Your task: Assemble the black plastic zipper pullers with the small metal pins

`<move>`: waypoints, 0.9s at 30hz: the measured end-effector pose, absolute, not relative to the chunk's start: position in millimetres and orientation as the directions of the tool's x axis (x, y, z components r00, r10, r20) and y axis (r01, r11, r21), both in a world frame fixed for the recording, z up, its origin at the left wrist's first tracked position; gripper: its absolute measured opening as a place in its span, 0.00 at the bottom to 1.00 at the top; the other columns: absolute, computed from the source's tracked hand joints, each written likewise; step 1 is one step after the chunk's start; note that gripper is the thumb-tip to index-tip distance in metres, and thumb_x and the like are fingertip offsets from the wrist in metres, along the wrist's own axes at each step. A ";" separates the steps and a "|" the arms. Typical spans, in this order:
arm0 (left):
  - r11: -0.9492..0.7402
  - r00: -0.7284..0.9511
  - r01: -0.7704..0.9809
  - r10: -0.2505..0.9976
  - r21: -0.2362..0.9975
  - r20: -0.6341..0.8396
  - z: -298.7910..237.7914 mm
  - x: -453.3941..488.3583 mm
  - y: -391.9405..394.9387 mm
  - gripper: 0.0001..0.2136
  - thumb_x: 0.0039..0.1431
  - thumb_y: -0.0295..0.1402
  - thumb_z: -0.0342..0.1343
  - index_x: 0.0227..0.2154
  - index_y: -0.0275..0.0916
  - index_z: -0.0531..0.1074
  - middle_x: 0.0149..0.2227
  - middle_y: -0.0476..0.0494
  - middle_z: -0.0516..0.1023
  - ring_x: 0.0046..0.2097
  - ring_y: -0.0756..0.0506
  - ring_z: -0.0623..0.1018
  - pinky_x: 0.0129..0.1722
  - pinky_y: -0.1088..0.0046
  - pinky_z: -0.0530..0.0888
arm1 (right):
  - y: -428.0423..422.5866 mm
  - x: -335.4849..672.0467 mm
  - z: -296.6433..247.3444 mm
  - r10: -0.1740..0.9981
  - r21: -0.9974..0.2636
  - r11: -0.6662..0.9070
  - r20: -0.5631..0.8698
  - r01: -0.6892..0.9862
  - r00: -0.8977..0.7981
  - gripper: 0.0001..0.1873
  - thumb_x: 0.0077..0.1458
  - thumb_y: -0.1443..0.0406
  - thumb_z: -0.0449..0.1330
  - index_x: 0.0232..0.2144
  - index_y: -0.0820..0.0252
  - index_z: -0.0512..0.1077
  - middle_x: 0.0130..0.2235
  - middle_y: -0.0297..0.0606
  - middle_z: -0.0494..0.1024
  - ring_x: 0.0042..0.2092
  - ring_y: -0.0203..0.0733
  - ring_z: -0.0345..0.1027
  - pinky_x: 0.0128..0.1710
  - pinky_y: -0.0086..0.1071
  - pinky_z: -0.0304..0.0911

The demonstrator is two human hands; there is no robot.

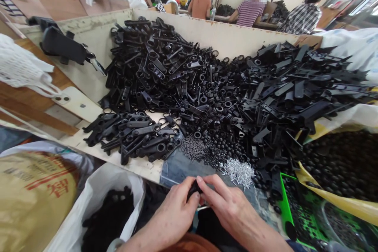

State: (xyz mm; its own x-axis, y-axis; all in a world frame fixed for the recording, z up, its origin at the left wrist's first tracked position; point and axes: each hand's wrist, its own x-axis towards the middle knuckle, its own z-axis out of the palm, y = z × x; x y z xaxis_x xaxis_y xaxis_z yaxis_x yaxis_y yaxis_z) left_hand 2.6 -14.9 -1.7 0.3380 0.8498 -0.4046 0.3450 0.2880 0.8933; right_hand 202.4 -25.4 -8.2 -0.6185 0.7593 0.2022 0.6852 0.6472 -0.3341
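Observation:
My left hand (180,202) and my right hand (226,201) meet at the table's front edge. Between their fingers sits a small black plastic part (193,189), mostly hidden by the fingers, so its exact shape cannot be told. Both sets of fingers are closed around it. Just beyond my hands lie a pile of silver pins (238,172), a heap of small grey pieces (195,149) and many black balls (232,147). To the left, black handle-like parts with ring ends (141,130) are laid together.
Behind rises a large heap of black ringed parts (159,63), with flat black pieces (298,82) on the right. A white phone (78,102) lies at left. A white sack (136,181), a green crate (285,201) and a yellow bag (339,197) stand nearby. Several people sit beyond the bin wall (242,39).

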 end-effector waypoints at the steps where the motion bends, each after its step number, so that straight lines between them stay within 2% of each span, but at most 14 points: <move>1: 0.275 0.347 0.367 0.846 0.889 -0.405 -1.0 3.4 -14.4 0.12 0.63 0.34 0.53 0.46 0.42 0.77 0.42 0.42 0.82 0.46 0.40 0.78 0.47 0.66 0.71 | -26.1 203.2 -8.0 0.751 -0.314 0.658 0.210 0.684 -0.626 0.23 0.71 0.72 0.41 0.63 0.69 0.63 0.45 0.51 0.78 0.36 0.46 0.80 0.25 0.32 0.77; 4: 0.255 0.372 0.407 0.831 0.877 -0.414 0.8 5.9 -13.0 0.12 0.64 0.36 0.53 0.46 0.42 0.77 0.44 0.41 0.83 0.46 0.40 0.78 0.48 0.66 0.72 | -28.1 204.6 -6.8 0.728 -0.268 0.685 0.228 0.677 -0.647 0.24 0.73 0.71 0.36 0.62 0.71 0.62 0.44 0.52 0.78 0.36 0.45 0.80 0.24 0.32 0.77; 7: 0.258 0.365 0.398 0.836 0.881 -0.410 -0.2 8.4 -12.9 0.11 0.65 0.38 0.52 0.42 0.41 0.78 0.40 0.42 0.83 0.43 0.41 0.79 0.45 0.68 0.72 | -29.9 203.8 -8.0 0.722 -0.258 0.691 0.244 0.675 -0.647 0.26 0.73 0.70 0.32 0.61 0.72 0.62 0.43 0.52 0.78 0.34 0.43 0.80 0.24 0.30 0.76; 12: 0.309 0.345 0.330 0.840 0.892 -0.418 -8.0 12.3 -16.1 0.12 0.66 0.40 0.50 0.37 0.39 0.76 0.32 0.45 0.80 0.35 0.44 0.77 0.37 0.70 0.71 | -32.3 200.7 -19.7 0.760 -0.334 0.649 0.248 0.684 -0.601 0.23 0.74 0.69 0.35 0.62 0.71 0.61 0.41 0.49 0.78 0.28 0.40 0.78 0.22 0.28 0.75; 20: 0.291 0.319 0.401 0.844 0.868 -0.431 -19.1 18.8 -23.0 0.14 0.68 0.39 0.47 0.42 0.38 0.75 0.30 0.46 0.77 0.33 0.43 0.75 0.36 0.68 0.68 | -42.2 202.4 -34.7 0.786 -0.390 0.610 0.182 0.690 -0.591 0.22 0.74 0.69 0.39 0.62 0.68 0.62 0.42 0.48 0.77 0.33 0.43 0.79 0.26 0.30 0.75; 23: 0.270 0.325 0.426 0.846 0.864 -0.424 -22.6 18.5 -24.4 0.12 0.67 0.37 0.48 0.42 0.39 0.75 0.35 0.44 0.81 0.38 0.42 0.77 0.39 0.68 0.69 | -38.8 206.4 -33.0 0.810 -0.489 0.564 0.173 0.665 -0.560 0.21 0.73 0.68 0.43 0.62 0.65 0.65 0.42 0.47 0.76 0.33 0.42 0.78 0.29 0.31 0.76; 27: 0.247 0.380 0.480 0.806 0.842 -0.453 -23.2 13.0 -26.3 0.11 0.68 0.38 0.48 0.44 0.41 0.73 0.34 0.46 0.80 0.42 0.41 0.78 0.46 0.65 0.70 | -25.8 211.8 -21.2 0.836 -0.704 0.446 0.108 0.552 -0.538 0.18 0.71 0.68 0.51 0.59 0.53 0.71 0.43 0.41 0.76 0.38 0.40 0.78 0.38 0.30 0.76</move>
